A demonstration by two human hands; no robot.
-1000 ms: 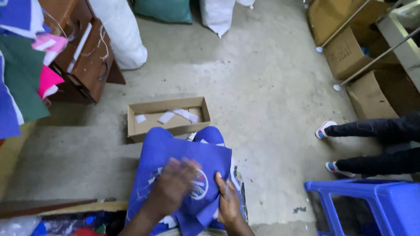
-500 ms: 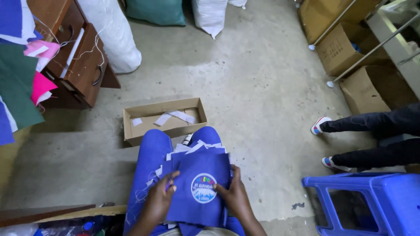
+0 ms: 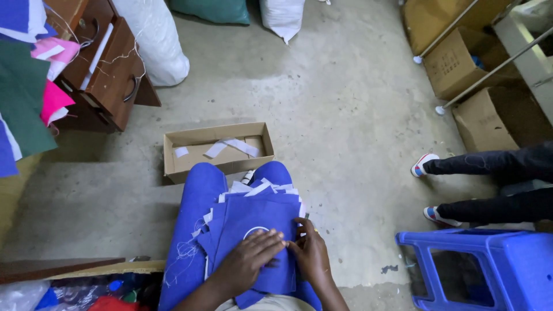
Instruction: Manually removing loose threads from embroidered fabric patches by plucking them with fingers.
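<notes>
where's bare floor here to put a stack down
Widest bare concrete floor runs from the cardboard tray to the boxes on the right. A smaller patch lies left of the tray, below the wooden drawers. Crowded: the lap, both hands on blue fabric pieces; blue stool.

Bare forearms, bright blue trousers (image 3: 199, 196)

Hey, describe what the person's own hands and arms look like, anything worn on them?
Both forearms are bare, with no sleeves or gloves in view. The left hand shows no jewellery. The right hand has a small gold-coloured ring on one finger. No watch or bracelet shows.
</notes>
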